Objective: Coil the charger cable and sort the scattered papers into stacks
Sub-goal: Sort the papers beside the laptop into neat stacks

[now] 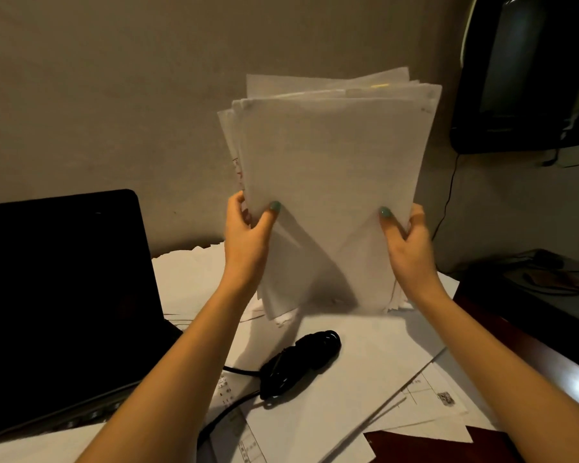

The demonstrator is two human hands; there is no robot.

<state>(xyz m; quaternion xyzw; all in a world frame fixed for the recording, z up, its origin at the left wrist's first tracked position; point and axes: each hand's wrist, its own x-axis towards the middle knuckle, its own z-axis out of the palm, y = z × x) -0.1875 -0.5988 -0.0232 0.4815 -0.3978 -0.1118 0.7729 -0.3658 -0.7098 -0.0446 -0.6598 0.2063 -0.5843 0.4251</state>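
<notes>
Though ragged-edged, thin paper sheaf

Two hands are in view, the left hand and the right hand, each showing one green-painted thumbnail. Both grip the one sheaf of papers at 12 o'clock (its sheets overlap too closely for an exact count, though at least five top edges show). One coiled charger cable lies at 6 o'clock. One laptop sits at 9 o'clock. One dark screen hangs at 2 o'clock, with one thin wire trailing below it. Loose sheets lie around the cable, at least four, and at least two show printed tables; the rest overlap beyond counting.
</notes>
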